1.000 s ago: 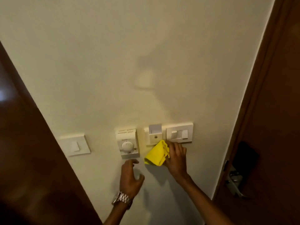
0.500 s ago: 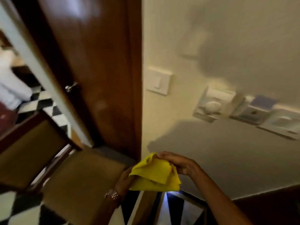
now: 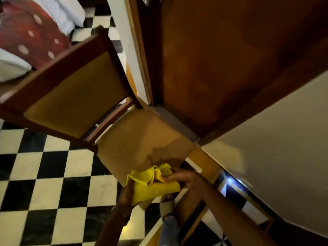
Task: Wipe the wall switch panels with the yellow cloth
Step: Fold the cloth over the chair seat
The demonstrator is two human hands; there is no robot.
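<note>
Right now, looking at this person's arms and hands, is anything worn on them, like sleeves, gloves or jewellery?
Both forearms are bare, with no sleeves in view, and neither hand wears a glove. The left hand has what seems to be a band at the wrist, perhaps a watch, but the picture is blurred there. The right hand shows no ring or band that I can make out.

wooden chair, checkered floor, door

The yellow cloth is crumpled and bunched, low over a wooden chair seat.
</note>
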